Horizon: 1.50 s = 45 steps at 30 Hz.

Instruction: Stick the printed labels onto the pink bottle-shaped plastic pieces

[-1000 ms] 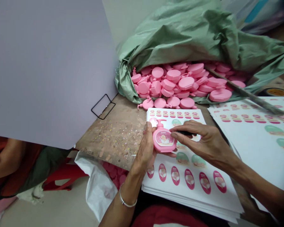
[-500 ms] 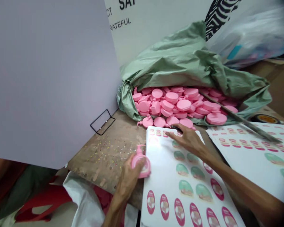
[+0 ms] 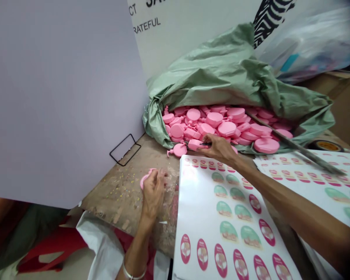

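A broad pale panel (image 3: 64,101) fills the left side; the green sack (image 3: 204,81) lies on its side along the back of the worn table (image 3: 119,186), its mouth towards the person and heaped with pink bottles (image 3: 226,129); a stack of sticker sheets (image 3: 198,206), printed with green and pink labels, lies in front of it, with more sheets (image 3: 312,186) to the right; a long stick (image 3: 306,151) slants from the sack's mouth out over those sheets.

The right hand (image 3: 218,149) reaches across the stack to the front of the heap, fingers drawn nearly together around a slim dark tool (image 3: 205,144); its fingertips are at the right end of a bottle lying on its side (image 3: 194,145), just beyond the stack's far edge; how firmly they press it cannot be told.

The left hand (image 3: 154,190) is low over the table, left of the stack, its fingers loosely curled and slightly spread; the edge of a pink bottle by the left hand (image 3: 144,181) shows past the knuckles, the rest hidden, so whether it is gripped or merely touched cannot be told; a thin bracelet (image 3: 132,276) circles the left wrist.
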Tool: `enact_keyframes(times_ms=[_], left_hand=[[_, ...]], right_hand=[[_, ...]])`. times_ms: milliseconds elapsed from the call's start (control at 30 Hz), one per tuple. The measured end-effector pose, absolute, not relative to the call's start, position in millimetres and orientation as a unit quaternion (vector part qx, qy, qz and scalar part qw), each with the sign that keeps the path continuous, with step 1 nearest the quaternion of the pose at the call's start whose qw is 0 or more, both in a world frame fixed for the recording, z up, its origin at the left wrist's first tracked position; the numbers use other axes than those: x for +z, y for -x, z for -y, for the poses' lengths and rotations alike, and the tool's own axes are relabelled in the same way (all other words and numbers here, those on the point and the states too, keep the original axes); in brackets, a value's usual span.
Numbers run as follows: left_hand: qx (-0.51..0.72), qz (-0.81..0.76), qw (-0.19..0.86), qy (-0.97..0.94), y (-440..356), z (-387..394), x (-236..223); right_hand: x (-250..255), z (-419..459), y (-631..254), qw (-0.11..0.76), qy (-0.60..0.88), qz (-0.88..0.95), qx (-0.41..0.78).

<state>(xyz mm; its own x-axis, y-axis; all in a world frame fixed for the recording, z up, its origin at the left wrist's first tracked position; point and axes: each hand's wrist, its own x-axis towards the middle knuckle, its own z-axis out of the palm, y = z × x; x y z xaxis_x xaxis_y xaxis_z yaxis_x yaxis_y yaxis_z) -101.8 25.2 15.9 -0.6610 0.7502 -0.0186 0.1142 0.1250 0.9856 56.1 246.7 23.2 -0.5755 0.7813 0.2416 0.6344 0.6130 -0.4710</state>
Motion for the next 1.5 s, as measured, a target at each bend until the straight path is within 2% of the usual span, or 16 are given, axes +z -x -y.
enact_keyframes(times_ms=[100,133,200,300,400,467,533,833,1267,1500], left_hand=[[0.57,-0.491,0.631,-0.188,86,-34,19],[0.539,-0.415,0.717,-0.154,80,-33,18],[0.508,-0.331,0.789,-0.101,69,-26,13],[0.566,-0.363,0.737,-0.072,58,-13,6],[0.639,-0.44,0.624,-0.098,60,-16,1],[0.681,-0.469,0.551,-0.112,65,-28,-2],[0.707,-0.473,0.512,-0.119,69,-44,-7],[0.683,-0.46,0.547,-0.155,75,-62,-27],[0.67,-0.447,0.57,-0.163,78,-60,-29],[0.665,-0.444,0.576,-0.17,81,-60,-31]], right_hand=[[43,-195,-77,0.31,0.195,0.919,0.148],[48,-176,-84,0.314,0.115,0.931,0.147],[51,-145,-99,0.291,0.011,0.945,0.149],[40,-129,-114,0.237,0.042,0.946,0.218],[17,-145,-112,0.238,0.215,0.897,0.305],[0,-161,-100,0.258,0.329,0.865,0.276],[-16,-172,-85,0.267,0.38,0.86,0.213],[-44,-170,-64,0.255,0.38,0.883,0.101],[-42,-173,-55,0.254,0.379,0.881,0.127],[-41,-176,-65,0.263,0.354,0.892,0.101]])
